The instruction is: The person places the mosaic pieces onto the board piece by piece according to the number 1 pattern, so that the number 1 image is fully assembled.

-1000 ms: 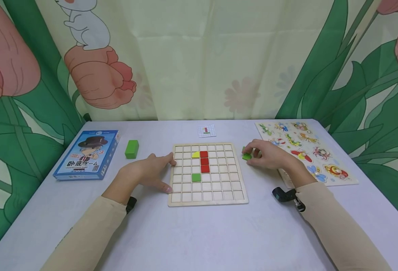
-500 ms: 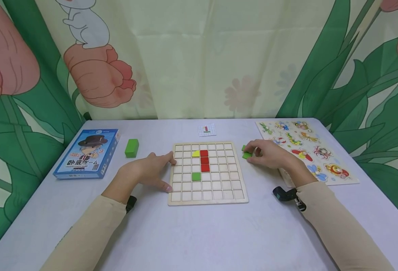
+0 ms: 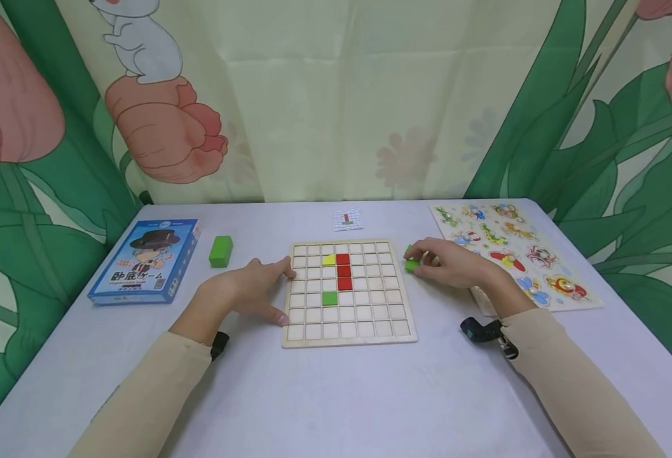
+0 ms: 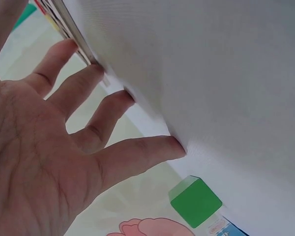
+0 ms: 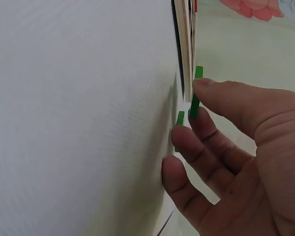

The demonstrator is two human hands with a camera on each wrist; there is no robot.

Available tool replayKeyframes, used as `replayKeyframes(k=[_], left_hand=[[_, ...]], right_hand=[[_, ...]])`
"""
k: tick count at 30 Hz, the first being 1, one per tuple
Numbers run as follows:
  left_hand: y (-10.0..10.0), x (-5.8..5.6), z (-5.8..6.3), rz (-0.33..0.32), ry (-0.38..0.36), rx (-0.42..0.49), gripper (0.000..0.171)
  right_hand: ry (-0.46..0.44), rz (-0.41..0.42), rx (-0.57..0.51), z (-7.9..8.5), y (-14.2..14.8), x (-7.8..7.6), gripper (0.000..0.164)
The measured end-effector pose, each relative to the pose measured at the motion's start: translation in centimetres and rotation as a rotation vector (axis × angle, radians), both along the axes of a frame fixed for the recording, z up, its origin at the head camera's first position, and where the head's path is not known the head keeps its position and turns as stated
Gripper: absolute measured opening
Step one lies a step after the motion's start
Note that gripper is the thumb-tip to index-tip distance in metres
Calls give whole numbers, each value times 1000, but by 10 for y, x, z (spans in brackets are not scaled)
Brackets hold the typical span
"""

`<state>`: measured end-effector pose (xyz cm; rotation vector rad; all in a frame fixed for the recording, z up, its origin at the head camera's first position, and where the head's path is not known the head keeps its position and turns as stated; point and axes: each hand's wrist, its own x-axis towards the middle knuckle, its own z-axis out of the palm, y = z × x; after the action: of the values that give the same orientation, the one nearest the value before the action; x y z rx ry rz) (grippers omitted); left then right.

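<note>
A pale wooden grid board (image 3: pixel 370 327) lies in the middle of the table. In its squares sit several red tiles (image 3: pixel 344 271) in a column, a yellow piece (image 3: pixel 329 260) and a green tile (image 3: pixel 329 298). My left hand (image 3: pixel 255 289) has its fingers spread, with fingertips and thumb at the board's left edge. Just off the right edge, my right hand (image 3: pixel 450 262) pinches a small green tile (image 5: pixel 198 72) between thumb and a finger. Another green tile (image 5: pixel 181 118) shows behind those fingers, partly hidden by them.
A blue game box (image 3: pixel 147 261) and a green block (image 3: pixel 220 252) stand at the left. Behind the board lies a small pattern card (image 3: pixel 348 220). A board with animal pictures (image 3: pixel 570 299) lies at the right, partly under the right forearm.
My right hand has shifted slightly left toward the board with the green tile in its fingers. The left hand stays at the board's left edge.
</note>
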<state>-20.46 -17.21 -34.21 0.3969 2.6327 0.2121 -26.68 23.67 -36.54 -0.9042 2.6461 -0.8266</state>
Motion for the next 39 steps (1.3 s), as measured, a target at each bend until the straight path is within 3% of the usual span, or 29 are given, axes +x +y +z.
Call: replayKeyframes(k=[7, 21, 39], left_hand=[[-1, -2, -1, -5, 0, -4, 89], [-1, -1, -2, -6, 1, -5, 90], [-2, -1, -3, 2, 16, -8, 92]], right_hand=[[-61, -9, -56, 1, 0, 1, 32], [-92, 36, -191, 4, -5, 8, 33], [-95, 109, -241, 17, -30, 20, 34]])
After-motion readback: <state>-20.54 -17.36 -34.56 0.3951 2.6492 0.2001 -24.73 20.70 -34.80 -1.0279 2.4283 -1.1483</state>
